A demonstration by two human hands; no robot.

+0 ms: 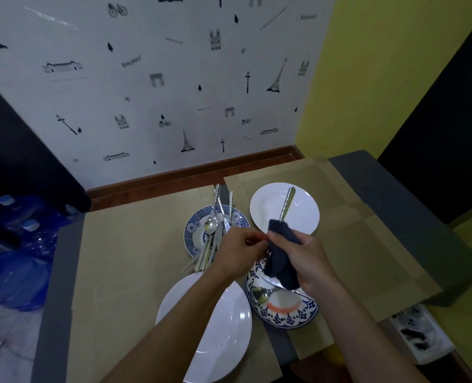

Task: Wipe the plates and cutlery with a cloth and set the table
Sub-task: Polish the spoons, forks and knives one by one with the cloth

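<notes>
My right hand (305,257) grips a dark blue cloth (281,261) wrapped round a piece of cutlery (286,203). Its silver handle sticks up over the far white plate (265,205). My left hand (239,251) has its fingers curled and pinches the cutlery's lower end at the cloth; that end is hidden. A blue patterned plate (193,230) to the left holds several pieces of cutlery (212,225). A spoon (261,294) lies on a blue-rimmed plate (284,317) below my hands. A second white plate (223,327) sits nearest me.
Brown cardboard (135,244) covers the grey table (411,205). Blue water bottles (21,244) stand on the floor to the left. A patterned wall (174,92) rises behind the table, and a white box (420,335) sits low at the right.
</notes>
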